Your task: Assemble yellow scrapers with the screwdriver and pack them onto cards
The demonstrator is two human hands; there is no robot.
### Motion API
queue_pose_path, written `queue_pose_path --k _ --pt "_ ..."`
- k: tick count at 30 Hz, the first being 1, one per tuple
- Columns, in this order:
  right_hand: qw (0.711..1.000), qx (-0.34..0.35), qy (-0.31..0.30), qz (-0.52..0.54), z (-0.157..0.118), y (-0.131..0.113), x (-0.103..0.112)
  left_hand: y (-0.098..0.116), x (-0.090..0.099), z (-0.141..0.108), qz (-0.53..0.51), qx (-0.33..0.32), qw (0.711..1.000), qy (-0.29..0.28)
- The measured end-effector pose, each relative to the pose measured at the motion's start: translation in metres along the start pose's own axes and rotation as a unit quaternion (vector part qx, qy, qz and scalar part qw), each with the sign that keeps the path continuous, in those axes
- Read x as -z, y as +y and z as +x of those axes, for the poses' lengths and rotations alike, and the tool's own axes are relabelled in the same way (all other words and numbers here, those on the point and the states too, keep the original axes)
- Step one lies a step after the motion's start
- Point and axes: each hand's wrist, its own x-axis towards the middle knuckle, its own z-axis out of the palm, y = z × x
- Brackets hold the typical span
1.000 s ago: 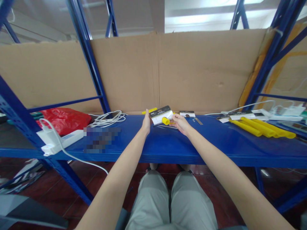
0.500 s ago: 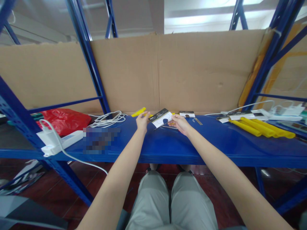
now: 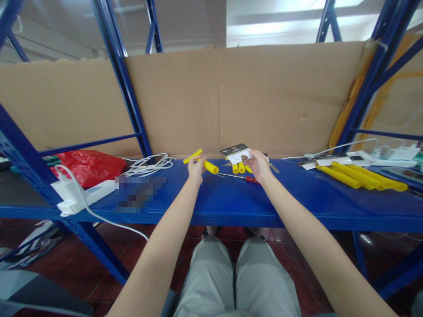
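My left hand (image 3: 196, 168) is closed, its fingers pinching a short yellow tube (image 3: 210, 167) that sticks out to the right. Behind that hand another yellow piece (image 3: 192, 156) points up and right. In my right hand (image 3: 257, 165) is a black-and-white card (image 3: 236, 152), gripped at its right end and tilted above the blue shelf (image 3: 228, 203). Yellow tubes (image 3: 238, 168) show just below the card. A screwdriver with a red handle (image 3: 252, 179) lies beneath my right hand, its shaft pointing left.
Several yellow tubes (image 3: 360, 174) lie at the right, beside cards and white adapters (image 3: 401, 152). On the left are a coiled white cable (image 3: 150, 164), a red bag (image 3: 87, 166) and a power strip (image 3: 95, 193). Cardboard (image 3: 264, 97) stands along the back.
The card has moved right and slightly up, away from my left hand, with my right hand. The yellow tube in my left hand, the tubes behind and the red handle now show.
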Motion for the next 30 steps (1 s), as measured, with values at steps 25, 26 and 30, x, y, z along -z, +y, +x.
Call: queue_pose_path --k 25,26,30 --pt "0.966 0.053 0.182 -0.176 0.04 -0.004 0.045 -0.003 0.0 0.005 0.028 0.023 0.999 -0.034" --pt "0.966 0.053 0.173 -0.184 0.041 -0.005 0.046 -0.003 0.0 0.005 0.026 0.023 0.999 -0.037" --pt "0.952 0.066 0.149 -0.258 0.048 -0.011 0.052 -0.002 -0.001 0.002 0.031 0.024 0.998 -0.042"
